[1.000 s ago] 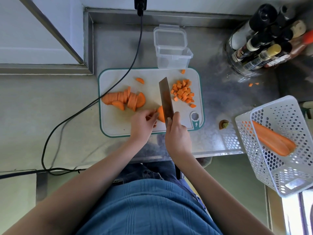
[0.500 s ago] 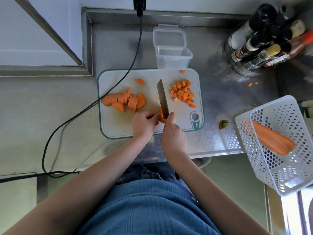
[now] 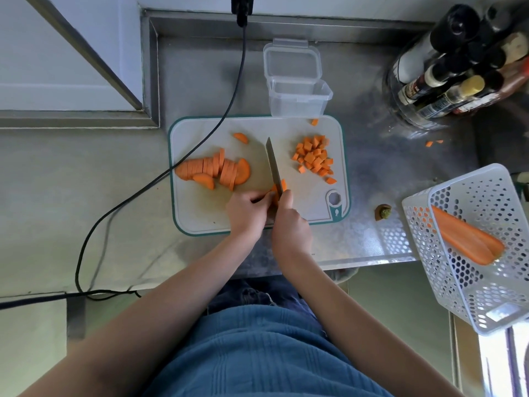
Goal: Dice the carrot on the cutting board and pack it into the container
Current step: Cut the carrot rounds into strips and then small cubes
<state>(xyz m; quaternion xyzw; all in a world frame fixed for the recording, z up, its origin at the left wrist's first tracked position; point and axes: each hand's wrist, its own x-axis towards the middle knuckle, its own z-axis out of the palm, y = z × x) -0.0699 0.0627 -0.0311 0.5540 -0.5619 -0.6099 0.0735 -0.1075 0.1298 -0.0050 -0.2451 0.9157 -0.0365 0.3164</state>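
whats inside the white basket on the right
A peeled carrot lies inside the white basket. No other item shows; the near wall partly hides the bottom.

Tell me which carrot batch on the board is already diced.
The pile of small cubes on the board's right side, just below the container. The row left of the knife is still half-round slices, and the hands are working one slice.

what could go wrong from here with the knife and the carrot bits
1. The left hand pins a small carrot slice right beside the knife held by the right hand; a slip could nick the fingertips.
2. The diced pile sits near the cutting board edge, and stray bits already lie on the counter; more may scatter.
3. The black cable crosses the board's corner and could snag.
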